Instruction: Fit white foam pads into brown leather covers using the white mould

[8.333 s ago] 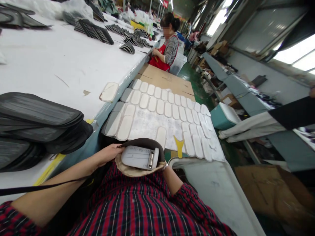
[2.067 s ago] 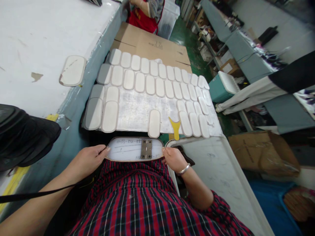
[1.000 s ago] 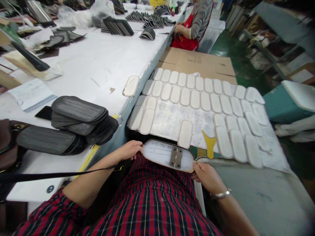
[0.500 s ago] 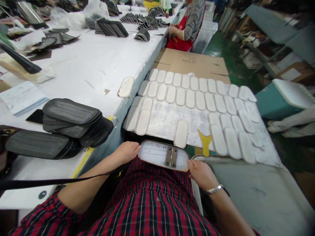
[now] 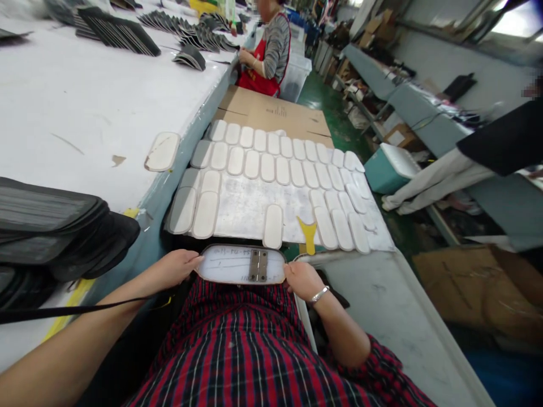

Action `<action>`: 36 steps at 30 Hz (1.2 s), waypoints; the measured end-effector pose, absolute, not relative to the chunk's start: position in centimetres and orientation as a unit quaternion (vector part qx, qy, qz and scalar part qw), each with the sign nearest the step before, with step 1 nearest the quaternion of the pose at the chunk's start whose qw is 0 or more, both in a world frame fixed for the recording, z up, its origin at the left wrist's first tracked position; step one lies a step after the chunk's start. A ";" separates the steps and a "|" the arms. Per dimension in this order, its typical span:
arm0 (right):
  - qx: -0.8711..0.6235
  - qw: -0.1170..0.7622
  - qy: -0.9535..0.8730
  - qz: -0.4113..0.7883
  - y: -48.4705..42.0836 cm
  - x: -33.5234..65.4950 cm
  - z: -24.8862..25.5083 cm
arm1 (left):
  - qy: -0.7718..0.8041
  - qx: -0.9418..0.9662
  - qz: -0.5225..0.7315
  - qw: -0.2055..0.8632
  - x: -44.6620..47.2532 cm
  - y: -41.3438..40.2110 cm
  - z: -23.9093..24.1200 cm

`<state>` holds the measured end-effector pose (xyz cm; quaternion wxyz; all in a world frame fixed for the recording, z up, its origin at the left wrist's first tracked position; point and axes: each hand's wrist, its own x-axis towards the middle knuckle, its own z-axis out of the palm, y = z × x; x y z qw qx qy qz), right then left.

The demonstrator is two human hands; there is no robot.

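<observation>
An oval white template [image 5: 229,264] with handwriting and a metal hinge [image 5: 258,265] is held level in front of my waist. My left hand [image 5: 183,264] pinches its left end between thumb and fingers. At the other end my right hand [image 5: 302,279], with a silver bracelet at the wrist, grips the rim. Just beyond the template, one white oval piece [image 5: 273,225] lies at the near edge of the metal sheet [image 5: 250,203]. A yellow forked scraper [image 5: 308,234] rests to the right of that piece.
Rows of white oval pieces [image 5: 267,166] cover much of the sheet. On the white table [image 5: 93,107] at left stand stacked dark oval pieces [image 5: 46,220]. A co-worker in a red apron [image 5: 259,79] is beyond the cardboard [image 5: 275,110]. Another person's legs [image 5: 441,178] show at right.
My view has swung to the right, so the scene sits further left, and a person has come into view at the right. Both hands keep hold of the template.
</observation>
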<state>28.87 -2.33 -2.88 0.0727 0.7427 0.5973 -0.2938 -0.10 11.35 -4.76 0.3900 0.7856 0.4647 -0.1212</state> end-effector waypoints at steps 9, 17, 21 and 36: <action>0.782 0.026 0.594 -0.189 -1.1 29.1 -2.9 | 0.431 0.856 -0.037 0.281 0.9 13.0 -3.8; 0.736 0.015 0.656 -0.169 0.1 29.2 -4.0 | 0.381 0.889 -0.016 0.253 1.9 13.1 -5.1; 0.728 -0.012 0.661 -0.183 -0.2 29.4 -4.1 | 0.373 0.892 -0.031 0.253 1.4 13.2 -5.5; 0.557 -0.004 0.825 -0.095 -4.1 27.0 -3.0 | 0.131 0.985 -0.007 0.115 -0.6 8.8 -3.0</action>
